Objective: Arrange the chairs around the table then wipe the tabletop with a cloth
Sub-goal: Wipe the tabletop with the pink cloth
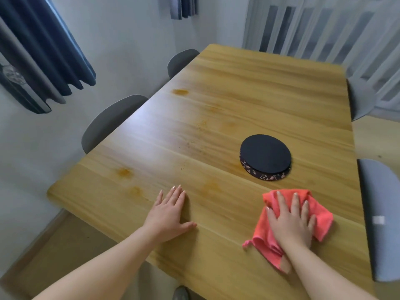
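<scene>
- Rectangular light-wood table (238, 94): grained top with rounded corners, stretching away from the viewer.
- Crumpled coral-pink cloth (322, 215): lies on the near right part of the table, close to its right edge, pinned under the right hand; loose corners stick out on both sides of the wrist.
- Right hand (290, 221): palm down on the cloth, fingers straight and slightly spread, pressing it to the tabletop rather than curling round it.
- Left hand (171, 215): palm flat on bare wood at the near left, fingers straight and close together, thumb out to the side; it holds nothing.
- Near-left grey chair (108, 122) and far-left grey chair (179, 61): curved backs standing against the table's left edge.
- Far-right grey chair (359, 102) and near-right grey chair (378, 213): backs close along the right edge.
- Round black mat (265, 156): stacked on a second, leaf-patterned mat, right of the table's centre, beyond the cloth and apart from it.
- Orange-brown stains (125, 172): several patches scattered over the left half of the tabletop.
- Dark blue curtains (54, 50): hanging at the left wall.
- White sheer curtain (324, 29): behind the table's far end.
</scene>
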`<state>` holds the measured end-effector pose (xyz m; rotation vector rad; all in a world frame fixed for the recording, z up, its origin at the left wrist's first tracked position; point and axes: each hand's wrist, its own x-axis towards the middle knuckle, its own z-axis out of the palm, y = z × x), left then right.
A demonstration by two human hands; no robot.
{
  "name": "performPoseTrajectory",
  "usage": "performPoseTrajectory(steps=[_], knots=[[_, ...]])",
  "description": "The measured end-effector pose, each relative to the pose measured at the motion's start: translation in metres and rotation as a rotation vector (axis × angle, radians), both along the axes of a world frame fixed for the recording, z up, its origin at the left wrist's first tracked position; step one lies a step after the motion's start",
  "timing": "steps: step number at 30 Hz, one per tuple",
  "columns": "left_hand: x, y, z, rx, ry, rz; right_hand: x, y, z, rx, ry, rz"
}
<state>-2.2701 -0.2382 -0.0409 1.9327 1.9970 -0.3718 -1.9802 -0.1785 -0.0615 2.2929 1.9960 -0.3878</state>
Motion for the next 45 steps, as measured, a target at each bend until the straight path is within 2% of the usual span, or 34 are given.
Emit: performPoseTrajectory(steps=[1, 2, 6, 9, 11, 13, 15, 17, 19, 21, 22, 24, 26, 28, 29, 31, 32, 34, 36, 38, 40, 42, 44, 45], knots=[[-0.007, -0.001, -0.002, -0.016, -0.003, -0.025, -0.017, -0.007, 0.003, -0.01, -0.009, -0.054], [-0.007, -0.001, -0.003, -0.03, -0.003, -0.037, -0.033, -0.015, 0.004, -0.001, -0.026, -0.014], [-0.019, 0.002, -0.006, -0.045, -0.01, -0.12, -0.087, -0.054, -0.013, 0.058, -0.007, 0.47], [-0.037, 0.01, -0.001, -0.029, 0.002, -0.209, -0.081, -0.039, -0.007, -0.007, -0.093, 0.62], [-0.043, 0.013, 0.001, -0.035, -0.007, -0.195, -0.065, -0.014, 0.0, 0.029, -0.103, 0.544], [-0.044, 0.014, 0.0, -0.048, -0.029, -0.156, -0.069, 0.006, 0.003, -0.031, -0.03, 0.213], [-0.044, 0.014, -0.001, -0.05, -0.048, -0.146, -0.094, 0.003, 0.007, -0.026, 0.011, 0.032], [-0.049, 0.015, -0.002, -0.042, -0.048, -0.163, -0.133, -0.02, 0.001, -0.014, 0.022, 0.13], [-0.053, 0.015, -0.001, -0.042, -0.029, -0.196, -0.155, -0.045, -0.011, 0.038, 0.066, 0.396], [-0.057, 0.019, 0.0, -0.019, -0.003, -0.228, -0.157, -0.043, -0.009, -0.07, 0.071, 0.555], [-0.058, 0.02, 0.002, -0.017, 0.003, -0.245, -0.15, -0.031, -0.006, -0.044, 0.038, 0.588], [-0.06, 0.022, 0.002, -0.021, -0.001, -0.262, -0.131, 0.004, -0.002, 0.037, 0.013, 0.525], [-0.059, 0.023, 0.003, -0.022, -0.012, -0.255, -0.125, 0.032, -0.001, -0.011, 0.044, 0.235], [-0.062, 0.022, 0.001, -0.021, -0.021, -0.245, -0.142, 0.039, 0.002, -0.06, 0.092, 0.109], [-0.062, 0.022, 0.0, -0.017, -0.026, -0.243, -0.154, 0.029, 0.001, -0.053, 0.092, 0.161], [-0.064, 0.02, -0.002, -0.001, -0.039, -0.235, -0.179, -0.003, 0.003, -0.024, 0.128, 0.448], [-0.064, 0.02, -0.003, 0.014, -0.051, -0.227, -0.181, -0.012, 0.006, -0.066, 0.144, 0.585], [-0.063, 0.019, -0.004, 0.022, -0.054, -0.228, -0.166, -0.004, 0.01, -0.136, 0.136, 0.71], [-0.065, 0.02, -0.005, 0.023, -0.062, -0.227, -0.144, 0.027, 0.009, -0.128, 0.103, 0.597], [-0.065, 0.021, -0.006, 0.018, -0.06, -0.234, -0.122, 0.05, 0.012, -0.151, 0.104, 0.273], [-0.065, 0.021, -0.006, 0.012, -0.055, -0.233, -0.125, 0.046, 0.013, -0.154, 0.092, 0.101], [-0.066, 0.02, -0.006, 0.006, -0.047, -0.238, -0.154, 0.013, 0.008, -0.128, 0.069, 0.152], [-0.065, 0.019, -0.004, 0.007, -0.035, -0.233, -0.181, -0.025, 0.002, -0.007, 0.069, 0.416], [-0.064, 0.019, -0.003, 0.011, -0.027, -0.236, -0.188, -0.038, 0.005, -0.028, 0.089, 0.493]])
